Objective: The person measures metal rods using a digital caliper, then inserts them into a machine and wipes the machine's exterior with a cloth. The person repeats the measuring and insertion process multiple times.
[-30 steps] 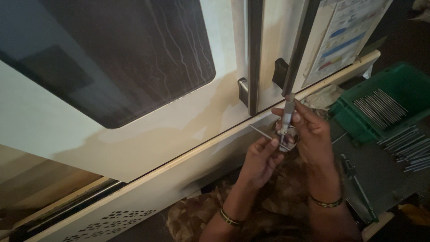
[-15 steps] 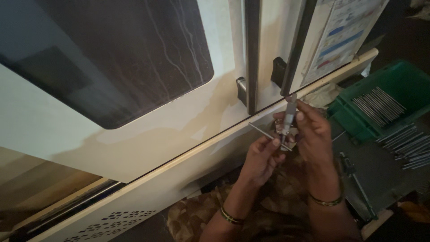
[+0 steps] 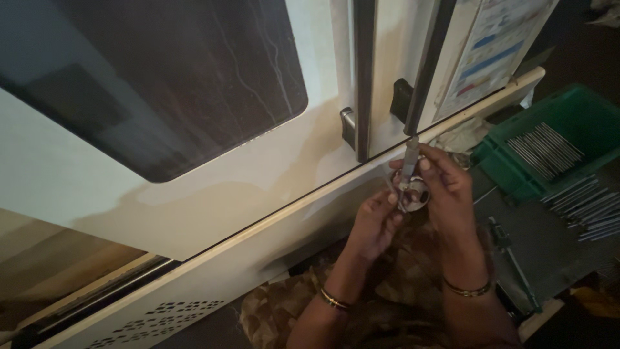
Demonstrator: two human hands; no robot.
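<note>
My right hand (image 3: 445, 187) grips a small metal micrometer (image 3: 409, 169), its barrel pointing up toward the machine door. My left hand (image 3: 376, 221) pinches a thin metal pin (image 3: 391, 187) and holds it at the micrometer's jaws. Both hands are close together in front of a large white machine (image 3: 194, 194) with a dark window (image 3: 148, 84). Each wrist wears a bangle.
A green crate (image 3: 516, 178) at the right holds several thin metal rods (image 3: 546, 148). More rods (image 3: 584, 207) lie loose on the dark bench beside it. A long tool (image 3: 513, 262) lies near my right forearm. The machine door has two handles (image 3: 349, 126).
The hands stay together on the micrometer and pin; the view has shifted slightly, and the pin's free end now shows less to the left of the micrometer.
</note>
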